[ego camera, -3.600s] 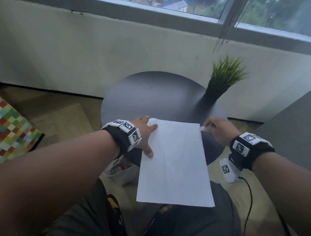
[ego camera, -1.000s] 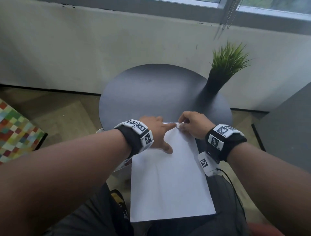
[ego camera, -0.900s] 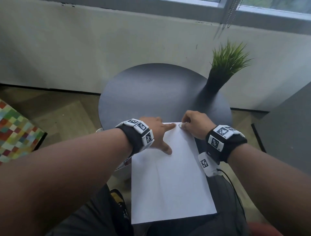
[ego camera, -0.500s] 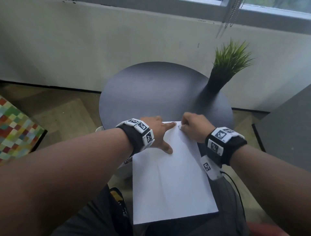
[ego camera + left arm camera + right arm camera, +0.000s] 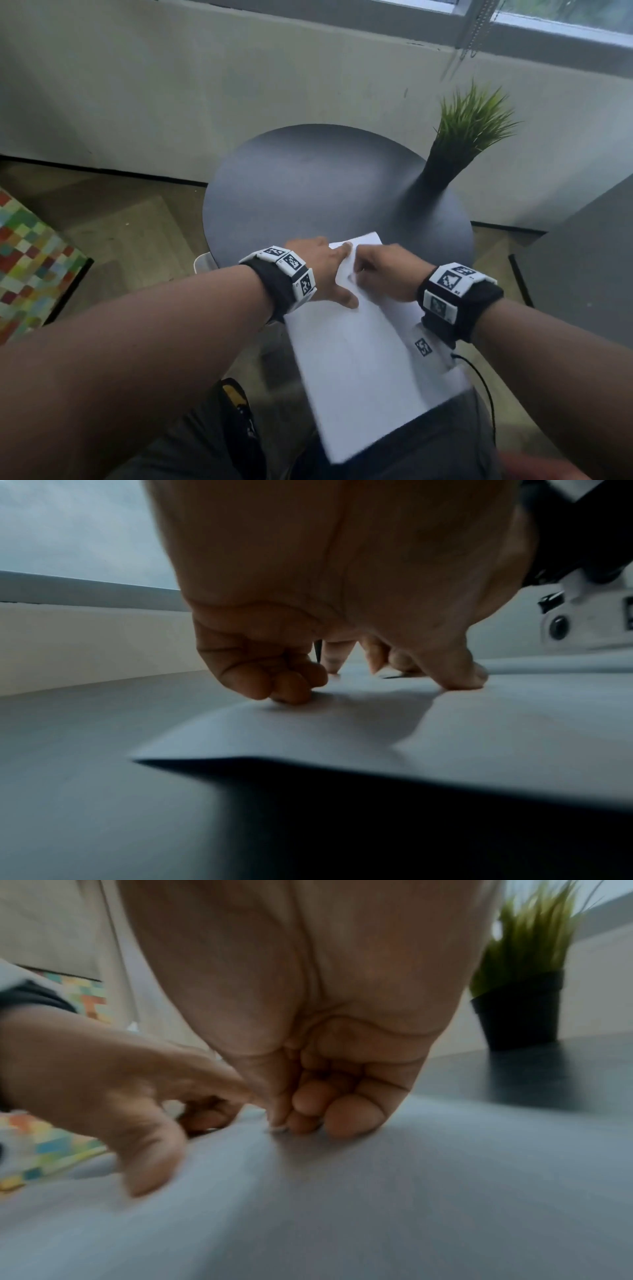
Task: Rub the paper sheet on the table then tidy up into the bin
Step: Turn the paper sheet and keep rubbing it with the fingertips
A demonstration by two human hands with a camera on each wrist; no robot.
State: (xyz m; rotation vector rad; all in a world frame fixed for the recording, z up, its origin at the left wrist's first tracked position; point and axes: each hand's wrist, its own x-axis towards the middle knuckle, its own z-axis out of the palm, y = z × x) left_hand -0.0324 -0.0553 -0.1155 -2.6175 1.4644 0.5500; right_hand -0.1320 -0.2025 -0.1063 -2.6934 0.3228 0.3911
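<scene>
Round dark table under the window: your sheet lies across its near edge, overhanging your lap. Your left hand presses it flat, fingers spread. Your right hand is curled, pinching something small and pale onto the sheet. You're mid-rub; the bin comes after.

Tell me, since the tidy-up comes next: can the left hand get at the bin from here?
Probably yes. The bin sits just below the table edge beside the left hand; nothing visible blocks it, though it is mostly hidden.

white paper sheet, overhanging table edge
</scene>
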